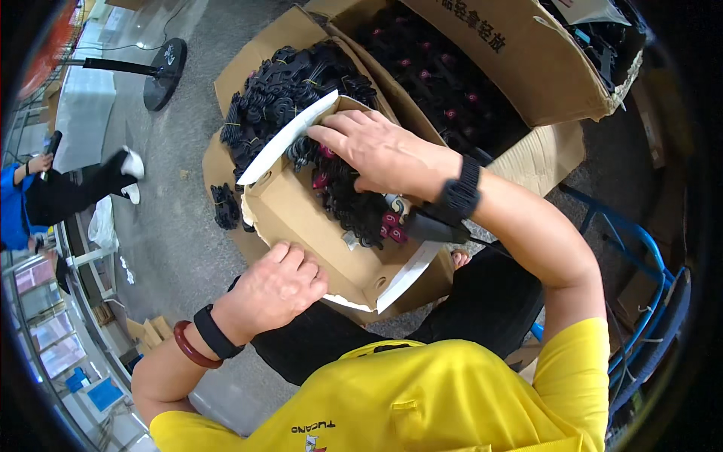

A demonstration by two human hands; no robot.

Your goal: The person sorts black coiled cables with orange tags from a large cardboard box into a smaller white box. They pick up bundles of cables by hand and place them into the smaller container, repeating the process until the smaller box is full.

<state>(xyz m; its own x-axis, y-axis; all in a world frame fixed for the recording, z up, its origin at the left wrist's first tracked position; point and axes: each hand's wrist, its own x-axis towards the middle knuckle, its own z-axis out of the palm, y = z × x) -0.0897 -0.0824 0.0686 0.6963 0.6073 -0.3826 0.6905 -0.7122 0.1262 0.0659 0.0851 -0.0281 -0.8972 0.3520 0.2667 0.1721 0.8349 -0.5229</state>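
Observation:
A small tilted cardboard box (290, 215) with white outer sides lies open before me, between my knees and a larger carton. My left hand (275, 290) is closed on its near left edge, fingers curled over the rim. Inside, along the right side, sits a pile of black plastic hangers (350, 207) with pink tags (393, 226). My right hand (376, 151) reaches over the far rim, thumb and fingers curved around some of these hangers; the palm hides part of the grip.
An open carton (226, 83) behind the box holds many rubber-banded bundles of black hangers (301, 83). Another large carton (482, 56) of dark hangers with pink tags stands at far right. A black round stand base (164, 74) and a person (68, 184) are at left. Blue metal tubing (640, 233) is on my right.

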